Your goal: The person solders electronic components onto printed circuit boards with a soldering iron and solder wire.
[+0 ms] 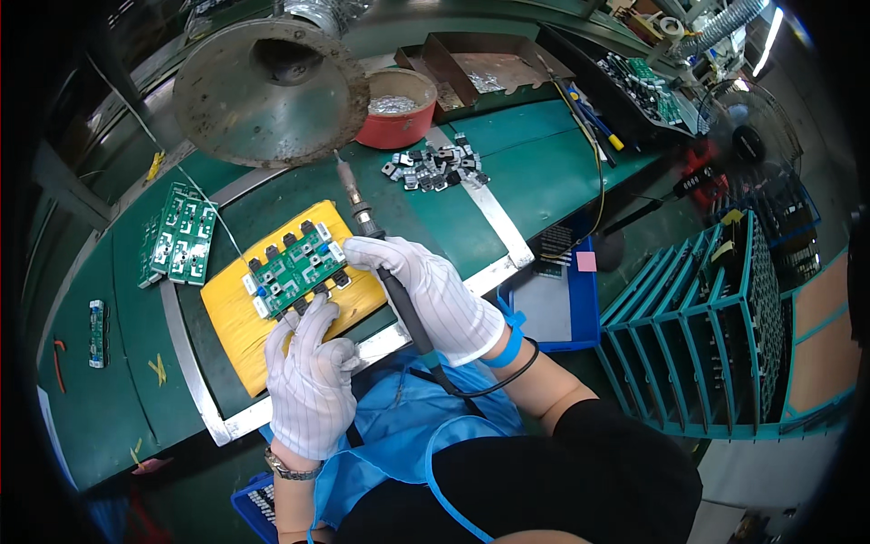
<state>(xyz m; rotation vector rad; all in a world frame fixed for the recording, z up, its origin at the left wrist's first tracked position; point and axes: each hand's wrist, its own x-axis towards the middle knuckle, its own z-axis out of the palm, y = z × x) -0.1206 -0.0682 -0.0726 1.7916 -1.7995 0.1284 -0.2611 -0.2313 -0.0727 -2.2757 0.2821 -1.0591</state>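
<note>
The right hand, in a white glove, comes in from the lower right with the forearm angled up and to the left. Its fingers are clamped around the black handle of a soldering iron, held like a pen. The iron's long axis runs from lower right to upper left; its tip points up and away from the person, past the far edge of the yellow pad, and its cable trails down toward the blue apron.

The left hand, also gloved, rises from the lower edge, wrist nearly straight, fingers stretched forward and close together. The fingertips rest at the near edge of a green circuit board; whether they pinch anything I cannot tell.

The board lies flat on the pad, on the green table, its long axis slanting from lower left to upper right, black parts along both long sides. More boards lie to the left, well apart. A red bowl stands beyond.
</note>
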